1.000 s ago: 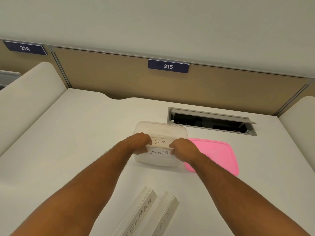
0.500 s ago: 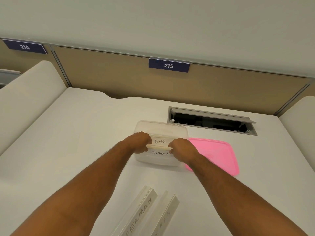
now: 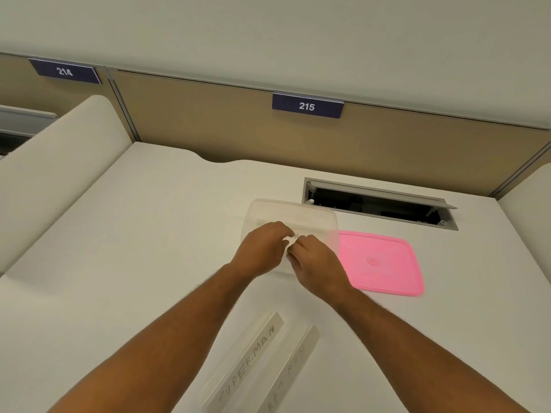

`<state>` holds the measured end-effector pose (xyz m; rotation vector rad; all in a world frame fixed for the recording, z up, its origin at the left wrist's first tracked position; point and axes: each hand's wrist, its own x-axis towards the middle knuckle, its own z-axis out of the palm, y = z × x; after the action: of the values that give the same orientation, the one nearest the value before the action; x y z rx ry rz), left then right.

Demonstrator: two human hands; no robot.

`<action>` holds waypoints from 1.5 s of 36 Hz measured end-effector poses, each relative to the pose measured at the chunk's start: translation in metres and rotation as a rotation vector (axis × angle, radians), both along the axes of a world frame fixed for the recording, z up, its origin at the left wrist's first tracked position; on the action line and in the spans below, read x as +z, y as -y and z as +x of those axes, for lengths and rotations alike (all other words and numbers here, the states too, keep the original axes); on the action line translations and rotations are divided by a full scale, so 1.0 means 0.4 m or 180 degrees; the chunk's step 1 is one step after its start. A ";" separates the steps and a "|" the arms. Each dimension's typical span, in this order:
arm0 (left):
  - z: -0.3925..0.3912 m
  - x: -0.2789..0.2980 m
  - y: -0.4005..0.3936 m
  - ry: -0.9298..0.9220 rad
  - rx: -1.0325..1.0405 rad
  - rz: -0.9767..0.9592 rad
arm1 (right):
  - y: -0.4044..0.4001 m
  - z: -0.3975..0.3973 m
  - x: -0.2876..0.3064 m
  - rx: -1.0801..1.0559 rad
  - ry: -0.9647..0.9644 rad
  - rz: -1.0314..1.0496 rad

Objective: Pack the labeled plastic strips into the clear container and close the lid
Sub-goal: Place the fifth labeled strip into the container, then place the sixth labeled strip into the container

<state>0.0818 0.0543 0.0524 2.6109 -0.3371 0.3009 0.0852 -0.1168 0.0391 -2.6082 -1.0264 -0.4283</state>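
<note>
While both hands (image 3: 293, 251) pinch strips in container (image 3: 325, 217): two strips (image 3: 253, 359) nearer wrists unpacked; lid (image 3: 384, 263) beside right hand, off

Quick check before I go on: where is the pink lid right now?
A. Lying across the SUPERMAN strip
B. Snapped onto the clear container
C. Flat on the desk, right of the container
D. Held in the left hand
C: the pink lid lies flat on the desk just right of the clear container, where both hands are busy.
</note>
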 end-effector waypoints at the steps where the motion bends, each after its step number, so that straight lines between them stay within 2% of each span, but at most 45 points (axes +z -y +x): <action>1: -0.013 -0.001 0.005 0.0082 0.0014 -0.0061 | -0.002 -0.012 -0.005 0.0064 0.0027 0.0017; 5: -0.059 -0.003 0.014 0.0352 0.0099 -0.0241 | -0.004 -0.064 -0.020 0.0341 -0.0162 -0.0080; 12: -0.129 -0.033 -0.009 0.0369 0.0153 -0.0329 | -0.004 -0.129 -0.028 0.0469 -0.2013 -0.0767; 17: -0.169 -0.051 -0.028 0.0231 0.0173 -0.0349 | -0.010 -0.154 -0.051 0.0369 -0.2638 -0.0819; 23: -0.201 -0.068 -0.042 0.0111 0.0082 -0.0277 | -0.019 -0.184 -0.063 0.0155 -0.2925 -0.0623; 30: -0.205 -0.067 -0.050 -0.0080 0.0078 -0.0368 | -0.010 -0.181 -0.062 -0.0032 -0.3151 -0.0107; 36: -0.192 -0.053 -0.050 -0.0525 0.0100 -0.0593 | 0.020 -0.138 -0.018 -0.0198 -0.3530 0.0745; 41: -0.178 -0.037 -0.046 -0.1065 0.0219 -0.1031 | 0.054 -0.096 0.042 -0.0321 -0.3633 0.1345; 48: -0.164 0.002 -0.042 -0.1773 -0.0027 -0.1301 | 0.109 -0.045 0.112 -0.0493 -0.3577 0.1802; 54: -0.151 0.023 -0.043 -0.2026 -0.0270 -0.1292 | 0.152 -0.018 0.153 -0.0604 -0.3557 0.2249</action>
<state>0.0216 0.0714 0.0614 2.1393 -0.1397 -0.4438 0.0781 -0.1774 0.1002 -1.7989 -0.1700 0.5197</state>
